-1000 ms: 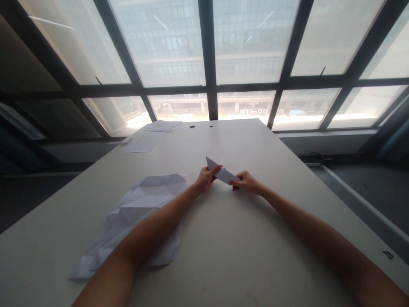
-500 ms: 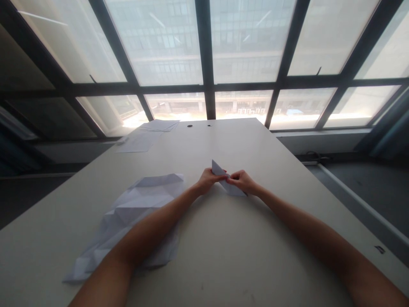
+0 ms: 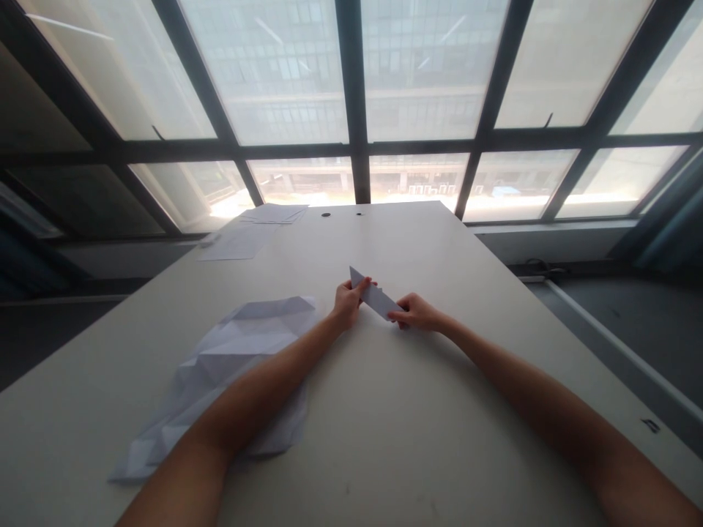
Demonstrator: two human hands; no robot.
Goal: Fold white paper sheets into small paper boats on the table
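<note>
A small folded white paper piece [image 3: 374, 295], long and pointed, is held just above the middle of the white table [image 3: 417, 439]. My left hand [image 3: 347, 301] pinches its far left end, thumb on top. My right hand [image 3: 414, 313] pinches its near right end. Both hands are closed on the paper, a short way apart from each other.
A large creased white sheet [image 3: 236, 366] lies flat on the table to the left, partly under my left forearm. Loose flat sheets [image 3: 253, 230] lie at the far left corner. Two small round holes [image 3: 326, 215] sit near the far edge. Windows stand beyond the table.
Half a second ago my hands were close together on the paper near the tabletop. Now they have drawn apart, and the paper is stretched out lengthwise between them and raised slightly.
</note>
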